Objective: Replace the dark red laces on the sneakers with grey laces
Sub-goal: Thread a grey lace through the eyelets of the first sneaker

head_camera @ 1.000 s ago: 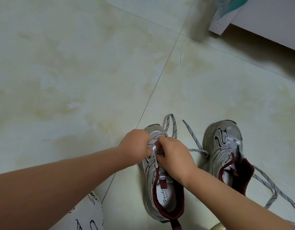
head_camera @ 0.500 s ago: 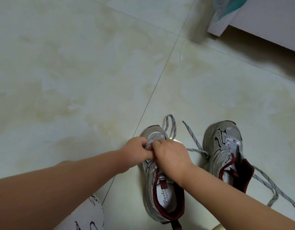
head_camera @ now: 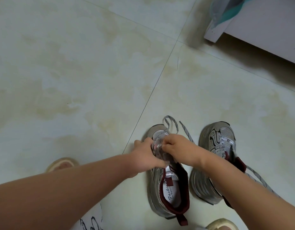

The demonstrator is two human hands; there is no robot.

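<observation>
Two sneakers stand side by side on the tiled floor (head_camera: 77,80), toes pointing away from the person. Both are grey and silver with dark red lining at the collar.

The left sneaker (head_camera: 168,188) is under both hands. The left hand (head_camera: 146,157) rests on its left side at the eyelet area, fingers curled in against the upper; whether they pinch the lace or only the shoe cannot be told, since the contact is blurred. The right hand (head_camera: 178,150) sits on the right side of the same area, fingers bent down and drawn together at the middle of the lacing zone, apparently pinching something there, though the thing pinched is hidden by the knuckles. The two hands nearly touch.

A grey lace (head_camera: 172,123) with darker flecks rises from between the hands, loops over the toe of the left sneaker and trails out to the right across the floor toward the other shoe.

The right sneaker (head_camera: 219,146) stands just beside, partly covered by the right forearm. A second grey lace (head_camera: 258,177) runs loose from its tongue area toward the lower right.

A white cabinet (head_camera: 267,30) stands at the upper right. Two slippers (head_camera: 62,163) show at the lower edges.
</observation>
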